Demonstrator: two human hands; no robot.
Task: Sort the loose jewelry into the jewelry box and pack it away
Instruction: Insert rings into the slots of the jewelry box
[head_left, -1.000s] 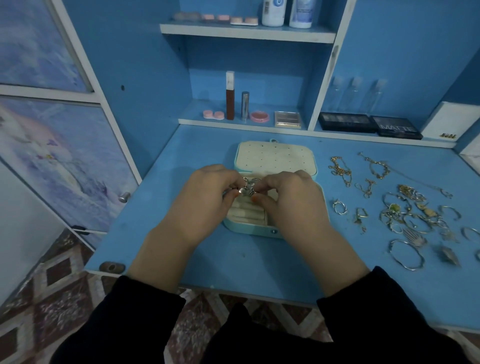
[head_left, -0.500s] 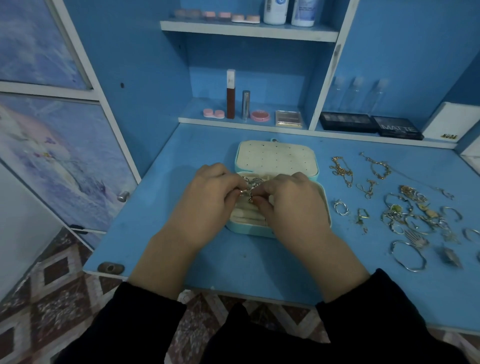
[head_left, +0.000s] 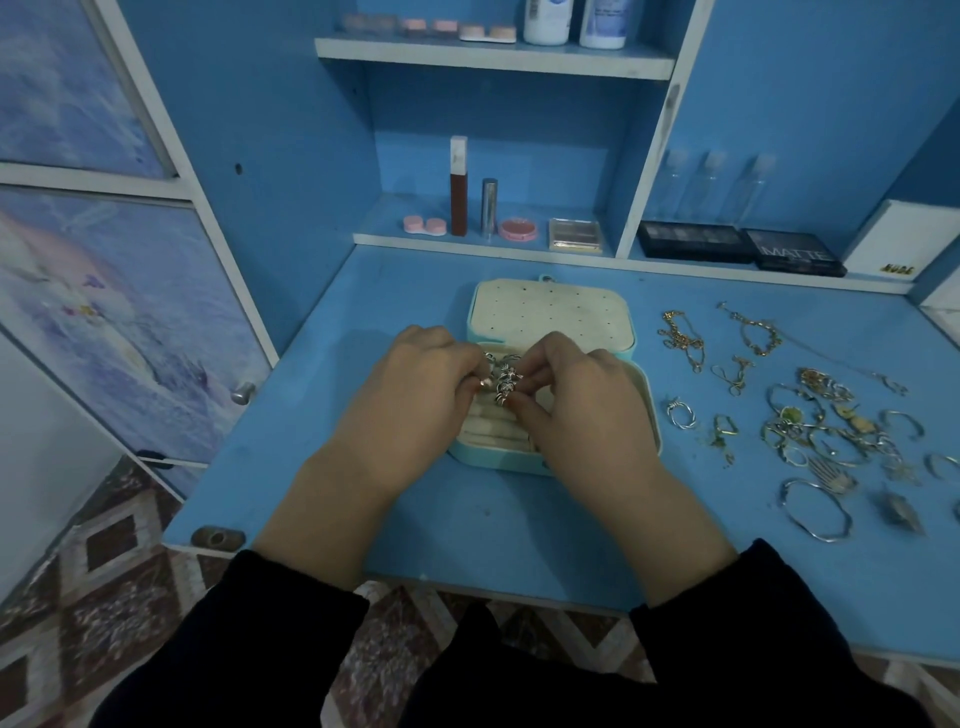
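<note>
A small teal jewelry box (head_left: 647, 415) lies open at the middle of the blue desk, its cream lid (head_left: 550, 317) folded back with rows of small holes. Over the box's ring rolls, my left hand (head_left: 410, 400) and my right hand (head_left: 582, 415) pinch an ornate silver jewelry piece (head_left: 505, 383) between their fingertips. The hands hide much of the box's inside. Loose jewelry (head_left: 810, 421) is spread on the desk to the right: gold chains (head_left: 683, 340), rings (head_left: 680, 413) and a silver bangle (head_left: 815, 509).
Cosmetics stand on the low shelf behind the box: a lip gloss tube (head_left: 458, 187), a compact (head_left: 518, 228), dark palettes (head_left: 743, 248). Bottles (head_left: 548, 21) sit on the upper shelf. A cabinet door (head_left: 104, 312) is at the left. The desk's front edge (head_left: 415, 574) is near my sleeves.
Both hands have stayed over the box, shifting the silver piece slightly between the fingertips. The view has moved a little; nothing else has moved.
</note>
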